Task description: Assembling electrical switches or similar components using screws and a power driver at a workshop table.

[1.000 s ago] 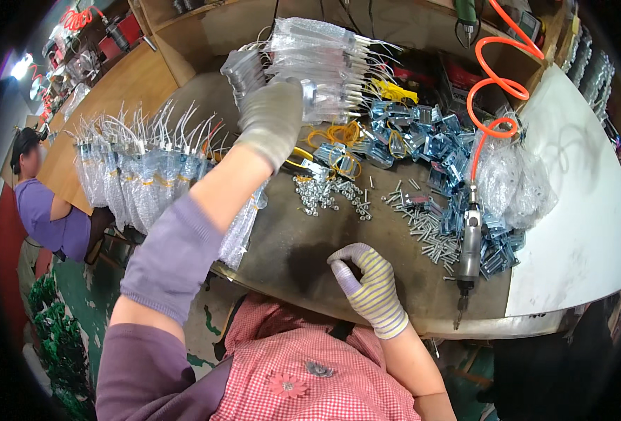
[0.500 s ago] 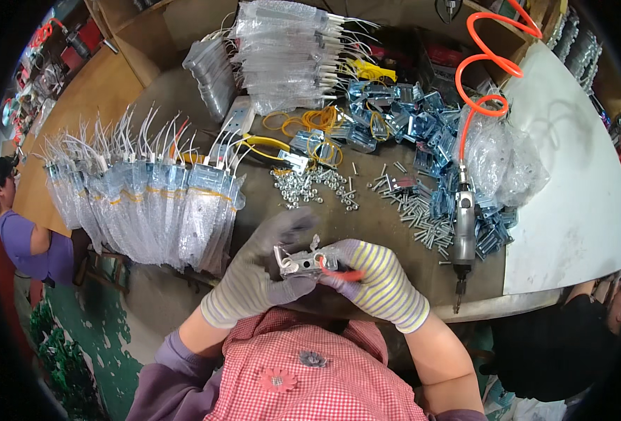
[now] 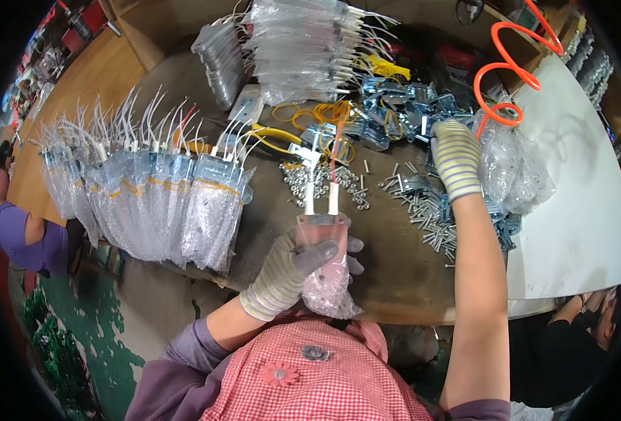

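In the head view, I am seeing the left hand (image 3: pixel 286 270) holding a wrapped part (image 3: pixel 326 282) between thumb and fingers, above the table's (image 3: pixel 402 274) near edge. The part's long axis is running away from the body, its two wires (image 3: pixel 333 199) pointing toward the nuts (image 3: pixel 302 184), its bubble-wrapped end pointing back at the checked apron (image 3: pixel 310 379). The right hand (image 3: pixel 456 160) is lying over the blue brackets (image 3: pixel 409 105); whether its curled fingers are gripping one, I am not able to tell.
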A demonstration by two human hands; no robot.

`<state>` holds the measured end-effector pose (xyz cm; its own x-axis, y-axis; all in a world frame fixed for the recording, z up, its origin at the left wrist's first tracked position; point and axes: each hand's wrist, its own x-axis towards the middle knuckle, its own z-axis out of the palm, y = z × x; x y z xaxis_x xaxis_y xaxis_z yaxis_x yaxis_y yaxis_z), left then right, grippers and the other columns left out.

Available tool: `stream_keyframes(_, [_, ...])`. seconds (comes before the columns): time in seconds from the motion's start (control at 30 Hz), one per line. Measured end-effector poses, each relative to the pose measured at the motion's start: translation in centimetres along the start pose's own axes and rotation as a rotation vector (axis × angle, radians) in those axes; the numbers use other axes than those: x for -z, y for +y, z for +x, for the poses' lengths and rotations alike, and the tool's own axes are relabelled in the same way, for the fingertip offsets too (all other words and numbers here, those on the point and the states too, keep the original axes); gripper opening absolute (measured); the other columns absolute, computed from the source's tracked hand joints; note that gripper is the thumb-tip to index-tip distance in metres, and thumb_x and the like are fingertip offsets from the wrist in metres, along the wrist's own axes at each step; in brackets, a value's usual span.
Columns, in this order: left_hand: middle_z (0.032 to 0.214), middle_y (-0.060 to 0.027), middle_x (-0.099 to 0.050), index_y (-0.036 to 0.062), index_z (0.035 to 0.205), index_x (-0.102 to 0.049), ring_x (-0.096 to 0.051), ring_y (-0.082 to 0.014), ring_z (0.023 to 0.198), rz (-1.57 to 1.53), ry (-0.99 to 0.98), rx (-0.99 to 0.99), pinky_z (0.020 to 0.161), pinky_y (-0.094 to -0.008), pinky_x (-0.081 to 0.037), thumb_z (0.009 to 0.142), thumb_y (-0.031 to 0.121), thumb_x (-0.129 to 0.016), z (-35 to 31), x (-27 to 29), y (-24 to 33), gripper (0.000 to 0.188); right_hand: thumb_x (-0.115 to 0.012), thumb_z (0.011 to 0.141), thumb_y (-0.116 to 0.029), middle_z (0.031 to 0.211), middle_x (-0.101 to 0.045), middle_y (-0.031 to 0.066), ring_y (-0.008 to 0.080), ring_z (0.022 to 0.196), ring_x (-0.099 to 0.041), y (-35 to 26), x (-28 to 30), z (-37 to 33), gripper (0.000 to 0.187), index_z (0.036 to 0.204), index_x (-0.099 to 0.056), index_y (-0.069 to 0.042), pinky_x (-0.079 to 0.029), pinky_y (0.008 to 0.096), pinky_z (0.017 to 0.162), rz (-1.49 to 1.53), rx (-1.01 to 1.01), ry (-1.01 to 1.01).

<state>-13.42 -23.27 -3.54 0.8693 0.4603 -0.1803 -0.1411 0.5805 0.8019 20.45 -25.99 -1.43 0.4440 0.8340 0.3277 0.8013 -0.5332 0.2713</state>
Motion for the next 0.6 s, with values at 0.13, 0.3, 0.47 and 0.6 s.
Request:
stream_keyframes(0.13, [0.111,-0.017,-0.066,0.0022,0.131,-0.051,-0.07,-0.0256,0.088,-0.042,0.034,0.016,0.076,-0.035,-0.058,0.089,0.031,-0.071,-0.4,0.4,-0.7,0.054,-0.064,0.089,-0.012,0.083,-0.071,0.0111,0.0228,0.073,-0.07,-2.0,3.5,-4.7,0.011,0.09,-0.067,-0.002,-0.056,0.0349,0.066,0.763,-0.177,0.168])
stream_keyframes(0.3, [0.107,-0.0151,-0.067,0.0023,0.13,-0.051,-0.07,-0.0232,0.086,-0.058,0.008,0.103,0.075,-0.0332,-0.057,0.09,0.032,-0.07,-0.1,0.1,-1.3,0.053,-0.067,0.09,-0.009,0.09,-0.071,0.0069,0.0145,0.076,-0.068,-5.7,6.3,-12.7,0.011,0.099,-0.066,-0.003,-0.053,0.0265,0.064,1.873,-0.185,-0.095])
stream_keyframes(0.47, [0.1,-0.0102,-0.067,0.0027,0.123,-0.053,-0.068,-0.0191,0.084,0.005,-0.037,0.108,0.074,-0.0307,-0.056,0.092,0.031,-0.068,-0.2,0.1,-2.3,0.045,-0.068,0.075,0.003,0.088,-0.067,0.0116,0.0318,0.082,-0.065,-8.9,7.4,-12.9,0.018,0.091,-0.069,-0.006,-0.052,0.0374,0.073,1.056,0.351,0.357])
stream_keyframes(0.6, [0.096,-0.0071,-0.066,0.0031,0.121,-0.054,-0.066,-0.016,0.082,0.048,-0.013,0.097,0.074,-0.03,-0.055,0.092,0.03,-0.067,-0.7,-0.7,-2.0,0.041,-0.07,0.064,-0.006,0.084,-0.065,0.0083,0.0299,0.077,-0.062,-9.2,7.0,-12.6,0.027,0.09,-0.068,-0.008,-0.051,0.0411,0.067,0.927,0.467,0.513])
